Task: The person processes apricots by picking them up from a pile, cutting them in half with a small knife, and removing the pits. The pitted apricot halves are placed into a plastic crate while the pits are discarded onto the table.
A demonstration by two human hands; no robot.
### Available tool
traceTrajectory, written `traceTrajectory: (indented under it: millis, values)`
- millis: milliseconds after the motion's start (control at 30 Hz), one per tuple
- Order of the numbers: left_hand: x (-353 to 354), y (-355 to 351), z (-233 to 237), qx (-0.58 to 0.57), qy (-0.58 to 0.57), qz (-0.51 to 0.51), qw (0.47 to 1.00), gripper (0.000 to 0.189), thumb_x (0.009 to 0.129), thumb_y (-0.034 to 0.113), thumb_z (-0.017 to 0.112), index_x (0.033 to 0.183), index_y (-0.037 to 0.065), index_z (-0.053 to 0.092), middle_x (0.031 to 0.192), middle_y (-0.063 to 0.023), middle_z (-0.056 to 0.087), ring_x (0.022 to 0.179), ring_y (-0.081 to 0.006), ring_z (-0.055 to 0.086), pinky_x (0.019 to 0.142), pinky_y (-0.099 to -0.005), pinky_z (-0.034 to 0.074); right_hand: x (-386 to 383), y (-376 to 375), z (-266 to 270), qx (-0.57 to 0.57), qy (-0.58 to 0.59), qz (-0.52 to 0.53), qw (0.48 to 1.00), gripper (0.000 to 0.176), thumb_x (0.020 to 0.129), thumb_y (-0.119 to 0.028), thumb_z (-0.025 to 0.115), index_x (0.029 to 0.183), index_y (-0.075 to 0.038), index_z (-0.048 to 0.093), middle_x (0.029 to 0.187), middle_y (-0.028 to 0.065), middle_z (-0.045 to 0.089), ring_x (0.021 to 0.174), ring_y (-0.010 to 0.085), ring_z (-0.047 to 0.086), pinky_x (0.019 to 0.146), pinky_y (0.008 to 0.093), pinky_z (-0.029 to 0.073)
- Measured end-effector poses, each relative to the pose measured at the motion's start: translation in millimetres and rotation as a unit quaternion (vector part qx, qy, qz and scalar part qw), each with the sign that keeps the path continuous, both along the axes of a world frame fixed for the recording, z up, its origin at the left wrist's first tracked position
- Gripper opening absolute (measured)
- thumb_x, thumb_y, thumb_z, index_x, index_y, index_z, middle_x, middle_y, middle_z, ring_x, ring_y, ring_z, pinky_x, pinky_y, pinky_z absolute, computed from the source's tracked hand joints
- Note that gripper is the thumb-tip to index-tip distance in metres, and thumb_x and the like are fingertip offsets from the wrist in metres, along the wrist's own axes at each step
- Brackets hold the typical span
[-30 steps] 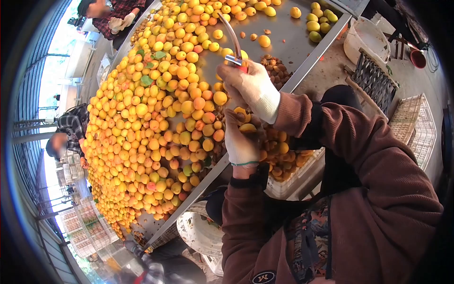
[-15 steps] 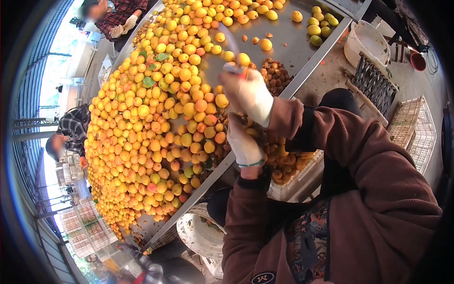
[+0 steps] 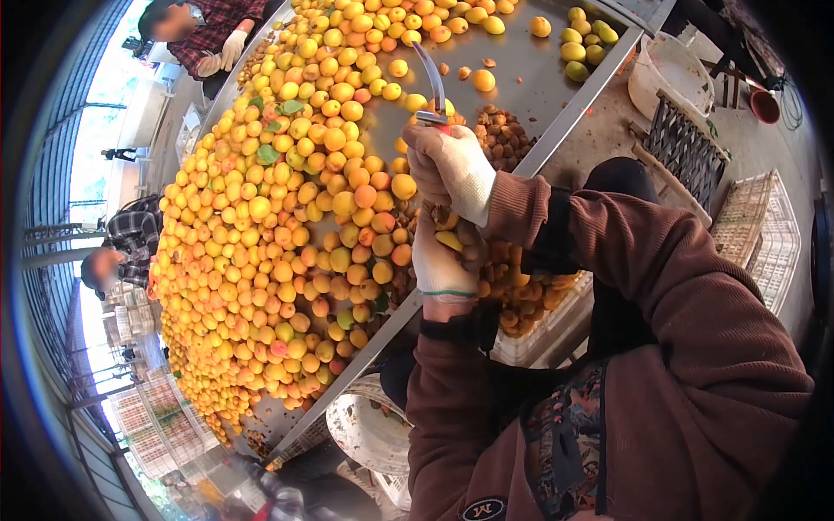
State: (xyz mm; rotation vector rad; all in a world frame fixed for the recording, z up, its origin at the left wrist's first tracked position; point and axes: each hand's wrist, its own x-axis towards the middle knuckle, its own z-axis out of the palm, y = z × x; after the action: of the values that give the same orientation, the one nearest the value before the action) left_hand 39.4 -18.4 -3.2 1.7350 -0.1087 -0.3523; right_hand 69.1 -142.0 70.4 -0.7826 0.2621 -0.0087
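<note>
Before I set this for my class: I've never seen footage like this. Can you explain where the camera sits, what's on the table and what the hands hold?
There is no machine here. This is one picture from a camera worn on a person's head, looking down at their own two gloved hands. The wide lens bends the edges. The right hand grips a knife whose curved blade points away from the person. The left hand, just beside it, holds an apricot. In front lies a metal table heaped with apricots, with a small pile of brown pits near the knife. Below the table's edge, a white crate holds more fruit. Other people work around the table.
</note>
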Motion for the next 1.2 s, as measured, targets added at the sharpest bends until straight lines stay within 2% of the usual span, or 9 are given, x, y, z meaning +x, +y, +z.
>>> traceTrajectory:
  millis: [200, 367, 500, 633, 767, 900, 1067, 1133, 1200]
  values:
    - [-6, -10, 40, -0.278, 0.314, 0.075, 0.905, 0.035, 0.101, 0.041, 0.04, 0.095, 0.01, 0.055, 0.069, -0.0014, 0.057, 0.053, -0.0087, 0.054, 0.045, -0.0166, 0.04, 13, -9, -18, 0.153, 0.072, -0.022, 0.985, 0.035, 0.093, -0.029, 0.051, 0.065, -0.018, 0.034, 0.051, -0.0052, 0.028, 0.04, 0.009, 0.021, 0.039, 0.0277, 0.017]
    - [-11, -21, 49, -0.27, 0.286, 0.103, 0.914, 0.04, 0.102, 0.044, 0.04, 0.083, 0.011, 0.053, 0.058, -0.0005, 0.047, 0.041, -0.01, 0.039, 0.038, -0.0196, 0.028, 24, -17, -24, 0.238, 0.027, -0.069, 0.968, 0.031, 0.092, -0.028, 0.052, 0.067, -0.018, 0.036, 0.051, -0.004, 0.029, 0.039, 0.0111, 0.023, 0.039, 0.0292, 0.018]
    - [-3, -9, 43, -0.279, 0.253, 0.096, 0.922, 0.038, 0.104, 0.043, 0.037, 0.098, 0.011, 0.056, 0.066, 0.0002, 0.052, 0.05, -0.01, 0.045, 0.043, -0.0196, 0.031, 42, -65, 6, -0.108, 0.045, -0.136, 0.984, 0.031, 0.091, -0.031, 0.061, 0.07, -0.011, 0.049, 0.055, -0.0022, 0.041, 0.042, 0.0098, 0.036, 0.04, 0.027, 0.028]
    - [-3, 1, 58, -0.22, 0.234, 0.077, 0.944, 0.032, 0.101, 0.038, 0.042, 0.099, 0.009, 0.056, 0.066, 0.0011, 0.052, 0.053, -0.0096, 0.046, 0.046, -0.0218, 0.032, 67, -116, -9, -0.642, 0.026, -0.165, 0.748, 0.026, 0.088, -0.033, 0.06, 0.097, -0.008, 0.065, 0.077, 0.0144, 0.066, 0.076, 0.0288, 0.067, 0.071, 0.0386, 0.052]
    - [-9, 5, 37, -0.095, 0.024, -0.145, 0.985, 0.023, 0.094, 0.019, 0.049, 0.103, 0.004, 0.062, 0.081, -0.0013, 0.06, 0.067, -0.0116, 0.055, 0.06, -0.0198, 0.043, 80, -144, -43, -0.781, 0.069, -0.065, 0.617, 0.028, 0.088, -0.031, 0.059, 0.104, -0.009, 0.064, 0.095, 0.015, 0.068, 0.093, 0.0332, 0.066, 0.08, 0.0421, 0.052]
    - [-27, -9, 42, 0.077, 0.167, -0.219, 0.958, 0.032, 0.095, 0.029, 0.057, 0.115, 0.005, 0.064, 0.089, -0.008, 0.065, 0.077, -0.012, 0.061, 0.072, -0.0263, 0.05, 79, -152, -66, -0.834, 0.059, 0.05, 0.546, 0.031, 0.082, -0.026, 0.064, 0.109, -0.011, 0.061, 0.098, 0.0146, 0.068, 0.095, 0.0352, 0.064, 0.08, 0.044, 0.051]
    - [-22, -2, 33, 0.014, 0.147, -0.16, 0.976, 0.037, 0.099, 0.033, 0.052, 0.119, 0.003, 0.062, 0.089, -0.0077, 0.067, 0.071, -0.0139, 0.063, 0.067, -0.0265, 0.052, 67, -125, -36, -0.767, 0.031, 0.064, 0.637, 0.039, 0.082, -0.024, 0.067, 0.117, -0.008, 0.061, 0.092, 0.0121, 0.068, 0.087, 0.0288, 0.066, 0.076, 0.0375, 0.052]
    - [-16, 3, 69, -0.124, 0.218, -0.05, 0.967, 0.04, 0.102, 0.034, 0.046, 0.122, 0.002, 0.059, 0.094, -0.0082, 0.067, 0.076, -0.0154, 0.065, 0.068, -0.0277, 0.054, 48, -98, -15, -0.472, -0.009, 0.14, 0.87, 0.041, 0.085, -0.022, 0.068, 0.121, -0.005, 0.06, 0.089, 0.0066, 0.068, 0.083, 0.0154, 0.065, 0.072, 0.0301, 0.052]
    - [-2, 18, 52, -0.265, 0.226, -0.018, 0.937, 0.038, 0.104, 0.029, 0.042, 0.127, 0.001, 0.053, 0.098, -0.0105, 0.066, 0.084, -0.0175, 0.065, 0.075, -0.0306, 0.054, 20, -69, 1, -0.395, -0.085, 0.168, 0.899, 0.04, 0.083, -0.013, 0.071, 0.121, -0.004, 0.061, 0.099, 0.0049, 0.066, 0.087, 0.0088, 0.062, 0.075, 0.0267, 0.053]
